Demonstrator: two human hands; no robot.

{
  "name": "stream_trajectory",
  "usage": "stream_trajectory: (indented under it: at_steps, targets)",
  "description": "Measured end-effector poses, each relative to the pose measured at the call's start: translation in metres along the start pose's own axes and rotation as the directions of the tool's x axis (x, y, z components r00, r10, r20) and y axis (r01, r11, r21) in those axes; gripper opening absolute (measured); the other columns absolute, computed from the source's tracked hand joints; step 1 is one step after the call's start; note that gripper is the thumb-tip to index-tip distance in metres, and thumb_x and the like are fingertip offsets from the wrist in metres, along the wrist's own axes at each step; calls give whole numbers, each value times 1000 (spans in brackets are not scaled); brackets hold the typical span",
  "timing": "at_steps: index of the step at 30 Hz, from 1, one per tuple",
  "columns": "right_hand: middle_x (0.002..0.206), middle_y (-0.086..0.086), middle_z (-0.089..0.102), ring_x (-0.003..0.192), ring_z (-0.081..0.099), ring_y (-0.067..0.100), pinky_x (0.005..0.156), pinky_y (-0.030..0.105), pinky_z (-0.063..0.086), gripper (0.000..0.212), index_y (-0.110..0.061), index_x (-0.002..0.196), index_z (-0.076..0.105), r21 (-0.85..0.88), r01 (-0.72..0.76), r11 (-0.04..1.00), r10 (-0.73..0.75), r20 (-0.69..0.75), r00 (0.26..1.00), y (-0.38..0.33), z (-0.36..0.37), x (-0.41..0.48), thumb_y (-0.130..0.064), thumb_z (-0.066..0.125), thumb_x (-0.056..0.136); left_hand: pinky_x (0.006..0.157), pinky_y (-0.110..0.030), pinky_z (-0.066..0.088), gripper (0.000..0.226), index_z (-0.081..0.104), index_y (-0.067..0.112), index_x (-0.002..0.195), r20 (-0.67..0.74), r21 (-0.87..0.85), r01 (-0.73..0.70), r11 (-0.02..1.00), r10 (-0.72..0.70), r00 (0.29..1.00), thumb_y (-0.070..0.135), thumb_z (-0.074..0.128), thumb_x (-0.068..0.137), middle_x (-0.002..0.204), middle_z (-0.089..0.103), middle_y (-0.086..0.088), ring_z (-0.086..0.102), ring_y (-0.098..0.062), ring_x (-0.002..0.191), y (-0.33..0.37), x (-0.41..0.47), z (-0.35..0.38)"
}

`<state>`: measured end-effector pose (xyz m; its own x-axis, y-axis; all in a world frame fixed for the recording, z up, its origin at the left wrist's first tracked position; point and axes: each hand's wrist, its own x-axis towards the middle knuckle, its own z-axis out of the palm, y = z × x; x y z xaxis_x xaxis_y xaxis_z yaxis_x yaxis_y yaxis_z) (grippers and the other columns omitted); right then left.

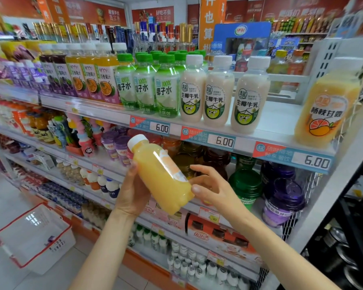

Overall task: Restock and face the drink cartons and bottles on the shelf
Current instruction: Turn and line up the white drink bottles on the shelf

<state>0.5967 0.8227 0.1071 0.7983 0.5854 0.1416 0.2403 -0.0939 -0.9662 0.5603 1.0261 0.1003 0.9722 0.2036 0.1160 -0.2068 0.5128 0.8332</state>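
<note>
A yellow juice bottle point(161, 176) with a white cap is tilted, cap up-left, in front of the second shelf. My left hand point(133, 191) grips it from the left around its middle. My right hand point(213, 186) touches its lower end with thumb and relaxed fingers. On the top shelf point(281, 120) a matching yellow bottle point(325, 107) stands at the far right. Left of it stand three cream coconut-milk bottles point(218, 91), then green-capped coconut-water bottles point(147, 84) and juice cartons point(88, 76).
There is a bare gap on the top shelf between the cream bottles and the yellow one. Lower shelves hold purple and green cups point(281, 193) and small bottles. A white basket with red rim point(34, 237) sits on the floor at left.
</note>
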Motion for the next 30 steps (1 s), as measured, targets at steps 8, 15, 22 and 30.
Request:
stream_trajectory:
  at_steps: [8, 15, 22, 30]
  targets:
    - [106, -16, 64, 94, 63, 1, 77, 22, 49, 65, -45, 122, 49, -52, -4, 999, 4, -11, 1000, 2, -2, 9, -65, 65, 62, 70, -26, 52, 76, 60, 20, 107, -25, 517, -24, 856, 43, 999, 54, 83, 42, 98, 67, 2, 63, -10, 87, 19, 6, 17]
    - [111, -13, 63, 99, 60, -1, 85, 23, 51, 64, -42, 117, 54, -71, 45, 996, -52, -104, 993, -4, -8, 19, -67, 70, 60, 65, -15, 51, 49, 59, 22, 104, -10, 720, -82, 689, 128, 992, 34, 83, 63, 96, 68, 7, 65, -1, 84, 14, 7, 44]
    - [88, -11, 64, 77, 56, 2, 73, 18, 44, 33, -29, 104, 65, -402, 123, 907, -172, -88, 981, -52, -30, 48, -36, 77, 74, 80, -40, 55, 75, 61, 31, 106, 29, 860, -89, 502, 125, 992, 65, 78, 42, 95, 70, 11, 65, -5, 89, 1, 9, 51]
    - [78, 13, 68, 75, 62, 30, 66, 37, 50, 28, -27, 95, 72, -369, 254, 894, -328, -152, 932, -64, -38, 47, -31, 83, 69, 70, -15, 49, 57, 60, 31, 110, 126, 723, -162, 672, 103, 987, 39, 84, 60, 96, 69, 16, 63, 2, 91, 6, 2, 65]
